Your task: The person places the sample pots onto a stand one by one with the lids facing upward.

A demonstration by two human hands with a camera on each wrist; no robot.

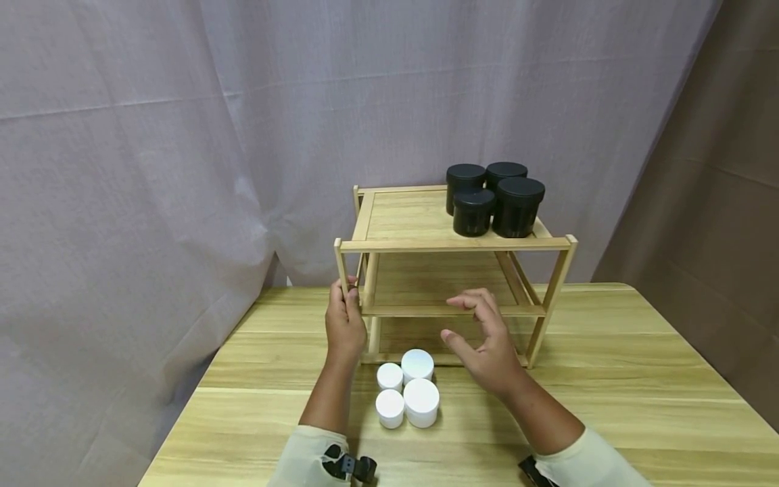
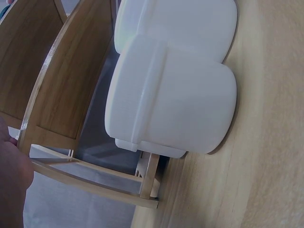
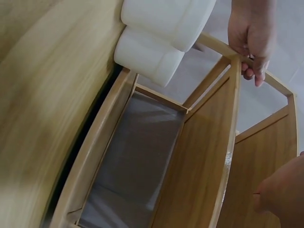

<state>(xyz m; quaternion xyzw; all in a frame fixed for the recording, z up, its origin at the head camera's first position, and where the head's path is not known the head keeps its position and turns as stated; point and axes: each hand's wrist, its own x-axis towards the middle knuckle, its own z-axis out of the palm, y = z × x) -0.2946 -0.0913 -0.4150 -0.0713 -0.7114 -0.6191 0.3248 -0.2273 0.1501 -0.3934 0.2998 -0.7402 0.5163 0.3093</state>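
Observation:
A three-level wooden rack (image 1: 408, 220) stands on the table. My left hand (image 1: 345, 325) grips its left front post, and the right wrist view shows the fingers of that left hand (image 3: 254, 40) curled round the wood. My right hand (image 1: 487, 348) hovers before the middle shelf (image 1: 438, 277), thumb and fingers spread apart with nothing between them. Between my forearms, several white lidded jars (image 1: 421, 402) stand in a tight cluster at the rack's front edge. Two white jars (image 2: 190, 99) fill much of the left wrist view.
Several black lidded jars (image 1: 518, 206) stand grouped at the right side of the rack's top shelf. Behind the wooden table (image 1: 608, 379) hangs a grey curtain (image 1: 182, 169), with a brown cloth (image 1: 700, 223) at the right.

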